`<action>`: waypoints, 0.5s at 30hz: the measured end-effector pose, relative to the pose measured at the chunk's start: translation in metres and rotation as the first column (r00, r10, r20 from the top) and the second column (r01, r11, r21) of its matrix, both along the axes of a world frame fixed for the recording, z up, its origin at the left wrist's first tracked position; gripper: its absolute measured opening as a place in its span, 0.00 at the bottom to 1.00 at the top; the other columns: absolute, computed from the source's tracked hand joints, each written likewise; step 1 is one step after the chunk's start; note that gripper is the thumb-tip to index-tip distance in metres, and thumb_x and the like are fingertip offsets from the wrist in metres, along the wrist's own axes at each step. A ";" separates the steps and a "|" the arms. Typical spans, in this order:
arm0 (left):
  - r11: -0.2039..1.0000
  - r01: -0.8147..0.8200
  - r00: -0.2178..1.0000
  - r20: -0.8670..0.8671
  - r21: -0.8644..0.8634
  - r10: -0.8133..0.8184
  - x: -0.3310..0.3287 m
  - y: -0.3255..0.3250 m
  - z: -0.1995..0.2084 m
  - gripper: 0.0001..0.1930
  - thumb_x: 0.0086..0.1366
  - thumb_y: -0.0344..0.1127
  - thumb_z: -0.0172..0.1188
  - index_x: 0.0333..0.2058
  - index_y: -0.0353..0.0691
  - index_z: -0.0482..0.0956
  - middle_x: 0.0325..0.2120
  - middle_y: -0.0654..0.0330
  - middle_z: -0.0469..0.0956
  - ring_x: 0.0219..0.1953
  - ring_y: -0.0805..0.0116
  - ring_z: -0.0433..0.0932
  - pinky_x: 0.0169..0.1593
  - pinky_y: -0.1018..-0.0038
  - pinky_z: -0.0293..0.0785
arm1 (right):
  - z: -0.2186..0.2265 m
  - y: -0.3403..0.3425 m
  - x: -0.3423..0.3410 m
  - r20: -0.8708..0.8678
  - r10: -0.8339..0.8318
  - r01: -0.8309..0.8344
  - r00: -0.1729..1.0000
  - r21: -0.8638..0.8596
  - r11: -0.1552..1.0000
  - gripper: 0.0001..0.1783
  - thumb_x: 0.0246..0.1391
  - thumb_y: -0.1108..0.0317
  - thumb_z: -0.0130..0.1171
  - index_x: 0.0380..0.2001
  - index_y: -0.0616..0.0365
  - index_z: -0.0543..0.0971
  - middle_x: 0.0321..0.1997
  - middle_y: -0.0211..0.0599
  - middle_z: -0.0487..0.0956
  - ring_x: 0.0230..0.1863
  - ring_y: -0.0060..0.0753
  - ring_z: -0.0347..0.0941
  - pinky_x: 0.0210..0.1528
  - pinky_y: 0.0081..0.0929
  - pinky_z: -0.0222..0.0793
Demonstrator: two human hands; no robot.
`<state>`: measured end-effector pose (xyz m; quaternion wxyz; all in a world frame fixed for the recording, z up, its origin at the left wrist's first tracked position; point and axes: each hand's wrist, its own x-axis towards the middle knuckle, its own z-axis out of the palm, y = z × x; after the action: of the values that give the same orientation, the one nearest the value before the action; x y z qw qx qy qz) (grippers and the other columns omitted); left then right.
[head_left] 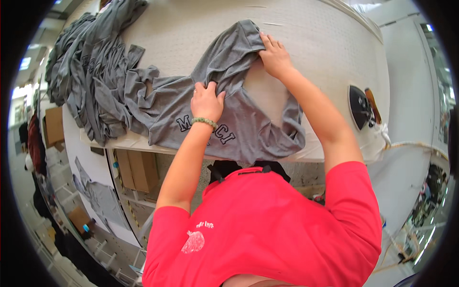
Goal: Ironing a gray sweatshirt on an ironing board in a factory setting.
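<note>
A grey sweatshirt [178,99] with dark outlined lettering across it lies spread and partly rumpled on the pale table, one sleeve stretched toward the far side. On its upper part rests my left hand [207,104], fingers and thumb apart, fingertips pressing into the folds. My right hand [277,57] is at the far end of that sleeve, its fingers extended along the edge and touching cloth and table cover. The underside of both hands is hidden. Another sleeve [292,122] curls at the near right edge of the table.
A large heap of grey garments [91,71] covers the table's left end, touching the sweatshirt. On the right stands an iron [358,106] with a brown handle. Cardboard boxes [138,170] sit beneath the pale-covered table [325,57]. A grey garment [100,196] lies lower left.
</note>
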<state>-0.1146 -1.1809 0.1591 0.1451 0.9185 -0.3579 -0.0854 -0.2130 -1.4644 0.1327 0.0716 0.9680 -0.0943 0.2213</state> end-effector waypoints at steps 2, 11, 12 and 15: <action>0.999 -0.051 0.998 0.048 0.012 0.050 -0.004 -0.005 -0.006 0.19 0.66 0.49 0.67 0.46 0.42 0.81 0.45 0.52 0.76 0.49 0.51 0.79 0.50 0.57 0.78 | -0.008 -0.027 0.015 -0.032 0.009 -0.012 0.999 -0.079 0.997 0.08 0.55 0.70 0.62 0.39 0.55 0.85 0.52 0.46 0.83 0.53 0.52 0.80 0.51 0.42 0.79; 0.933 0.157 0.984 0.126 -0.324 -0.122 -0.060 -0.004 0.091 0.11 0.61 0.39 0.70 0.30 0.37 0.82 0.32 0.54 0.80 0.35 0.50 0.82 0.39 0.59 0.79 | 0.258 -0.079 -0.084 0.032 0.160 -0.158 0.987 -0.041 0.987 0.14 0.61 0.60 0.65 0.25 0.56 0.81 0.32 0.42 0.80 0.35 0.49 0.78 0.37 0.45 0.73; 0.837 0.254 0.967 0.145 -0.484 -0.210 -0.078 -0.024 0.135 0.10 0.60 0.36 0.72 0.30 0.36 0.82 0.32 0.53 0.80 0.34 0.51 0.82 0.38 0.63 0.78 | 0.298 -0.107 -0.135 0.005 0.189 -0.185 0.982 -0.178 0.967 0.12 0.63 0.62 0.63 0.28 0.56 0.82 0.32 0.43 0.80 0.35 0.51 0.78 0.38 0.42 0.74; 0.600 0.156 0.913 -0.117 -0.784 -0.391 -0.120 -0.009 0.220 0.09 0.55 0.26 0.75 0.33 0.37 0.84 0.32 0.56 0.80 0.33 0.60 0.81 0.39 0.70 0.77 | 0.393 -0.120 -0.239 -0.007 -0.269 0.265 0.963 0.208 0.942 0.13 0.71 0.63 0.57 0.45 0.61 0.84 0.42 0.45 0.83 0.41 0.43 0.81 0.44 0.30 0.74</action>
<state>-0.2348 -1.1904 0.3787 0.5501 0.6834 -0.4739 -0.0761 -0.4519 -1.5842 0.5255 -0.0012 0.9460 -0.2478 0.2090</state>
